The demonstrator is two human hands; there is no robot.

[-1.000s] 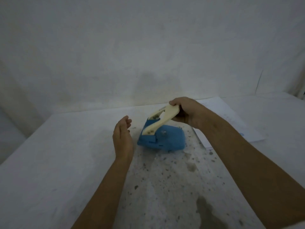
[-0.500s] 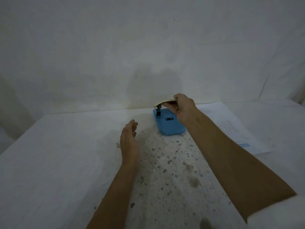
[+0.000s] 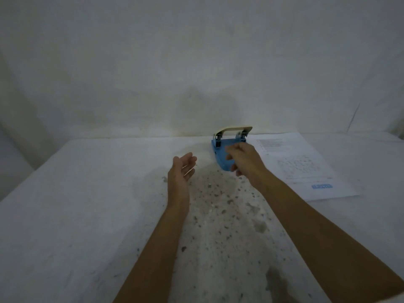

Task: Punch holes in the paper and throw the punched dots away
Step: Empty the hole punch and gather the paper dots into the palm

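A blue hole punch (image 3: pixel 222 150) with a cream lever stands upright on the table near the back wall. My right hand (image 3: pixel 246 160) hovers just in front of it, fingers loosely spread, holding nothing. My left hand (image 3: pixel 181 171) is held edge-on with an open palm, left of the punch and apart from it. A printed sheet of paper (image 3: pixel 306 169) lies flat to the right of the punch. Several small punched dots (image 3: pixel 218 200) lie scattered on the table between my arms.
The table (image 3: pixel 76 204) is covered in white cloth, with a speckled stone strip down the middle. A white draped wall closes off the back, right behind the punch.
My right hand set the punch down upright farther back and let go of its lever. My left hand stayed open beside it. The view tilted up a little.
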